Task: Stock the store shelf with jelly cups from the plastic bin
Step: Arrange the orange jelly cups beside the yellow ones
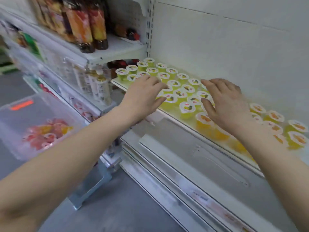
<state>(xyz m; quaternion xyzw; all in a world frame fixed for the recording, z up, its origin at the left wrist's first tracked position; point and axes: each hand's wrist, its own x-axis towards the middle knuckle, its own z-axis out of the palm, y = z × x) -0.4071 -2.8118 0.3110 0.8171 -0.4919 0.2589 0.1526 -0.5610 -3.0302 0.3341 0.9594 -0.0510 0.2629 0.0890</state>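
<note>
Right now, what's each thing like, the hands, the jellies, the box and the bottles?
Green jelly cups: upright, sealed, in rows.
Orange jelly cups: upright, sealed.
Left hand: open, fingers spread over green cups.
Right hand: open, over the cups.
Plastic bin: holds some pink cups.
Bottles: standing.

- White back panel fills the upper right, crossed by a thin seam.
- A slotted white upright runs down its left edge.
- To the left, a white ledge carries dark bottles with orange and red labels.
- Below them stand clear bottles of pale liquid.
- Smooth grey floor lies beneath.
- A grey metal piece, possibly a stand's foot, rests on the floor.
- The light is even and bright.
</note>
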